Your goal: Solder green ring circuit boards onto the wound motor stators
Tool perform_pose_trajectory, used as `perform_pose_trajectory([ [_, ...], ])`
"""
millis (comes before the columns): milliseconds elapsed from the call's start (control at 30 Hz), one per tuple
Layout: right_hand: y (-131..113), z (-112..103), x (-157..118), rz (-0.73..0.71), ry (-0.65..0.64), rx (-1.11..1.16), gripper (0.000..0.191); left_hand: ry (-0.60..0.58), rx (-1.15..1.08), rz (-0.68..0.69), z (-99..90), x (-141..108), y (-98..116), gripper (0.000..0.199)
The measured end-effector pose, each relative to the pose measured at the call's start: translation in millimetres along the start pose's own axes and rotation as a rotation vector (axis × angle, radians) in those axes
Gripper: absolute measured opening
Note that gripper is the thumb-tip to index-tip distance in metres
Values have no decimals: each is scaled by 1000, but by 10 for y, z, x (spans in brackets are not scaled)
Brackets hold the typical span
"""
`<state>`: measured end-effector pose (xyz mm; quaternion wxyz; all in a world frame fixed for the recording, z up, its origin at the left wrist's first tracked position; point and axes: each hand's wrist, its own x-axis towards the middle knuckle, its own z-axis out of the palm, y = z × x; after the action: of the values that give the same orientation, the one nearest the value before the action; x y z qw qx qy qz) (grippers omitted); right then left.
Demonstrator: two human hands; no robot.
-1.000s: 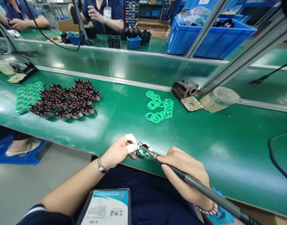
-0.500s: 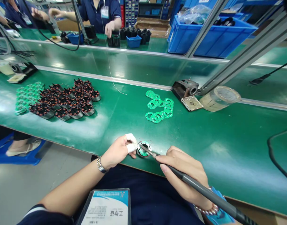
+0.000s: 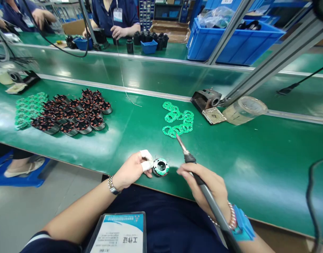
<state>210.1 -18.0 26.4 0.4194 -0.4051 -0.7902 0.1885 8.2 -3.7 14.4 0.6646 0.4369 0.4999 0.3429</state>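
Observation:
My left hand (image 3: 133, 167), with white coverings on thumb and finger, grips the left edge of a motor stator (image 3: 160, 172) topped by a ring-shaped green circuit board (image 3: 164, 163). The stator rests near the table's front edge, and thin wires stick out around it. In my right hand (image 3: 207, 186) is a soldering iron (image 3: 190, 157), held like a pen. Its tip points up and away, off the stator, and in the picture it overlaps the near edge of the loose green ring boards (image 3: 188, 121). Whether it touches them I cannot tell.
Many copper-wound stators (image 3: 71, 112) stand at the left beside stacked green boards (image 3: 29, 109). Behind the loose boards are a soldering iron stand (image 3: 206, 100) and a plastic tub (image 3: 244, 110). Solder wire (image 3: 122, 79) hangs down. Across the bench a co-worker's hand (image 3: 119, 32) is among black cylinders.
The soldering iron has lifted off the board, its tip swinging up and to the right. My left hand still holds the stator. The co-worker's hand across the bench has shifted left.

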Motion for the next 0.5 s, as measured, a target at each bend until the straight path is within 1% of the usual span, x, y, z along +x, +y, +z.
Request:
perform_pose_trajectory([
  [33,35,41,-10,9,-39,-10,21,0,-2,1,3,3,-1,10],
  [133,118,172,-13,9,-173,24,41,-8,0,3,1,5,-2,12],
  [167,134,211,-7,9,-205,37,44,-17,9,4,-10,0,-3,13],
  [233,149,272,11,19,-239,52,43,-32,52,13,-53,-22,-9,13],
  [267,149,292,20,23,-242,58,41,-23,97,40,-86,-39,-16,14],
  [300,148,305,28,25,-242,63,40,-3,172,92,-124,-58,-27,16],
  [333,145,311,35,26,-244,69,39,21,278,174,-164,-78,-40,18],
  [400,141,312,43,21,-245,79,38,58,548,389,-237,-113,-74,21],
  [467,142,307,47,18,-245,86,38,65,818,576,-284,-130,-105,21],
  [500,144,304,48,16,-244,87,39,65,922,637,-296,-130,-114,21],
])
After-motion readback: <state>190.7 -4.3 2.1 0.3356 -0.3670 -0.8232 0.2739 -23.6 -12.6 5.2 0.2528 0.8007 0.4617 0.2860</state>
